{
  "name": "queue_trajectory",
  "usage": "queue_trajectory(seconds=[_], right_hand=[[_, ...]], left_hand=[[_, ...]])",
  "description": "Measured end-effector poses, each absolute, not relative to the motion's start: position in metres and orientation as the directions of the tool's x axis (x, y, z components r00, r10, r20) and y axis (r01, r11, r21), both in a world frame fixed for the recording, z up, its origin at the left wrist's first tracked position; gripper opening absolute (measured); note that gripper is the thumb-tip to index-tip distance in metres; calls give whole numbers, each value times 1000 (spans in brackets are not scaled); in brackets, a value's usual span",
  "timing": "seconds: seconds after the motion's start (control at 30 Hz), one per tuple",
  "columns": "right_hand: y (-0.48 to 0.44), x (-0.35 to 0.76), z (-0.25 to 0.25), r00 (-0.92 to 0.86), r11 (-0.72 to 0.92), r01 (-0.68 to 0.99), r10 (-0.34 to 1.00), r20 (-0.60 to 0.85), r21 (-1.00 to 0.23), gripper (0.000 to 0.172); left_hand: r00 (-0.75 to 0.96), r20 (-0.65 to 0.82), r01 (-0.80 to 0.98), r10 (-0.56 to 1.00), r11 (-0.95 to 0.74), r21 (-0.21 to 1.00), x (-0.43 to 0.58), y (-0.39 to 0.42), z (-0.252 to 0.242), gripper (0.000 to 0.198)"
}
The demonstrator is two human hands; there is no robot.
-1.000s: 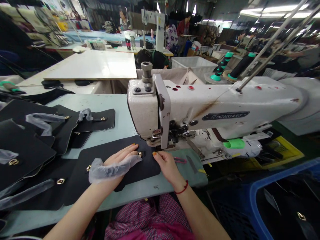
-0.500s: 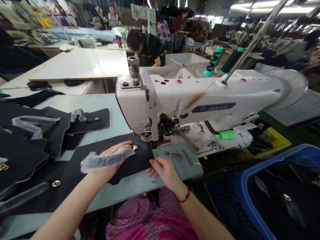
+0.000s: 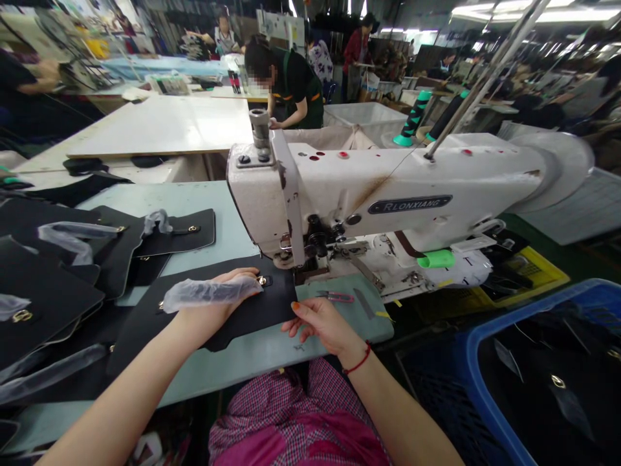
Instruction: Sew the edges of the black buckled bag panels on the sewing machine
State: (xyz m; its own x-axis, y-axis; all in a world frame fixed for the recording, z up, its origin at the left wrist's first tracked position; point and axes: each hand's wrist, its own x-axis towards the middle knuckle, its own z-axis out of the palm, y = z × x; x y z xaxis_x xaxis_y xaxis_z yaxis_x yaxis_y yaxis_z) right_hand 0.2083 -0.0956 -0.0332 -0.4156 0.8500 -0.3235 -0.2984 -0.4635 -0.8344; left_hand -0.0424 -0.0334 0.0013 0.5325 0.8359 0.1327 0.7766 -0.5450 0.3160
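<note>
A black leather-like panel (image 3: 262, 310) lies on the machine bed, its far right edge under the head of a white sewing machine (image 3: 310, 188). Across it runs a strap handle wrapped in clear plastic (image 3: 208, 294), with a gold ring fitting (image 3: 262, 280) at the right end. My left hand (image 3: 228, 301) rests flat on the panel, fingers stretched beneath the wrapped handle. At the panel's near right edge, my right hand (image 3: 317, 320) has thumb and curled fingers closed on the border. Pink-handled thread snips (image 3: 337, 296) lie just beyond it.
Similar black panels with wrapped handles (image 3: 63, 285) are stacked on the left. A blue crate (image 3: 473, 362) holding black pieces stands at the right. Thread cones (image 3: 412, 120) stand behind the machine. Across a white table (image 3: 165, 123), a person (image 3: 295, 84) bends forward.
The panel has turned slightly under my hands, its left end now partly covering a gold ring on the piece below. Both hands keep nearly the same places. The view has shifted slightly.
</note>
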Motion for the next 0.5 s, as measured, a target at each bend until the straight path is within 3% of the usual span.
queue_trajectory(seconds=[0.5], right_hand=[[-97,204,-34,-357,-399,-255,885,-298,-881,53]], left_hand=[[503,114,775,857,-506,379,-37,-34,9,29]])
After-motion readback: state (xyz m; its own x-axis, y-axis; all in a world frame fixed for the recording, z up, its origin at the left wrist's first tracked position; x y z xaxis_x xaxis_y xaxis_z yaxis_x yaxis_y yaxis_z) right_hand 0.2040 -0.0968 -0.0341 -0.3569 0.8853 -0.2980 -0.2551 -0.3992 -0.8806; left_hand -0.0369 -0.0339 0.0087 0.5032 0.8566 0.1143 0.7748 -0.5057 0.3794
